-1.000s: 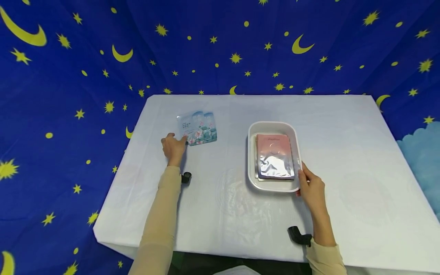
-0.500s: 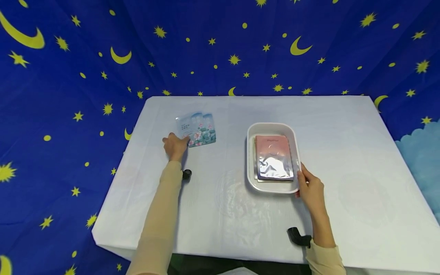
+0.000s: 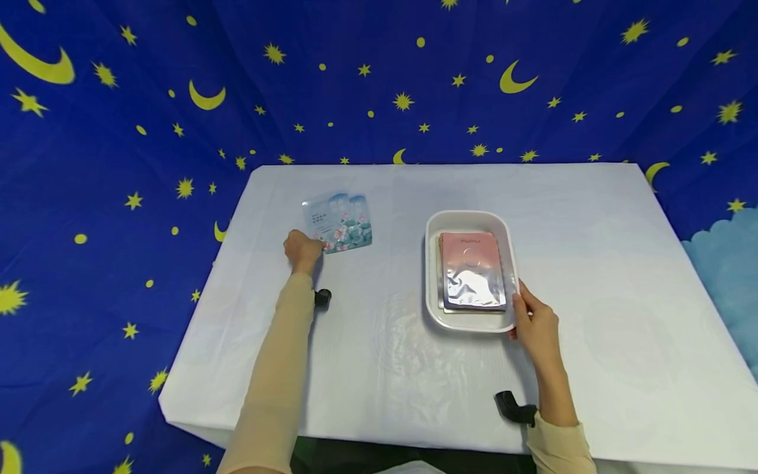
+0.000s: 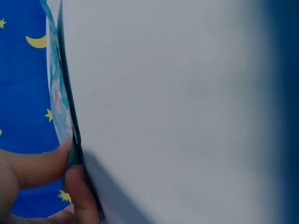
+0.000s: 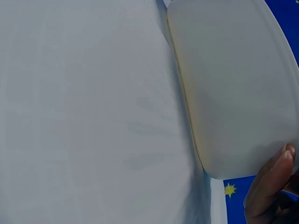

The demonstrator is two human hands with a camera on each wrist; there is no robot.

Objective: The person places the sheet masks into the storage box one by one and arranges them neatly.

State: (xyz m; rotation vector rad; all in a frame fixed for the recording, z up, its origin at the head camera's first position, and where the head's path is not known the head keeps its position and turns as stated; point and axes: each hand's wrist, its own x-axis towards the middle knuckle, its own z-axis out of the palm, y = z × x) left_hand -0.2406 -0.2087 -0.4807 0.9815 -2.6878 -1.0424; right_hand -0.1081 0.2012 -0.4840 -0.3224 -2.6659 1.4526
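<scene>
Pale blue sheet mask packets [image 3: 351,227] with pink lotus flowers lie overlapping on the left of the table. My left hand [image 3: 303,253] pinches their near left corner; in the left wrist view, the thumb and a curled finger [image 4: 83,193] meet on the packet edge [image 4: 60,93], which is slightly raised. A white plastic tray [image 3: 474,321] stands right of centre, holding a stack of packets with a pink and silver one [image 3: 470,253] on top. My right hand [image 3: 535,326] grips the tray's near right rim, thumb above, with fingertips against its outer wall [image 5: 233,93] in the right wrist view.
A white cloth covers the table [image 3: 379,368]. Blue curtain [image 3: 355,85] with yellow moons and stars hangs behind and to the left. Black wrist camera mounts [image 3: 515,408] stick out from both forearms.
The left hand's spread fingers have curled inward onto the corner of the blue packets. The right hand and the tray hold their place.
</scene>
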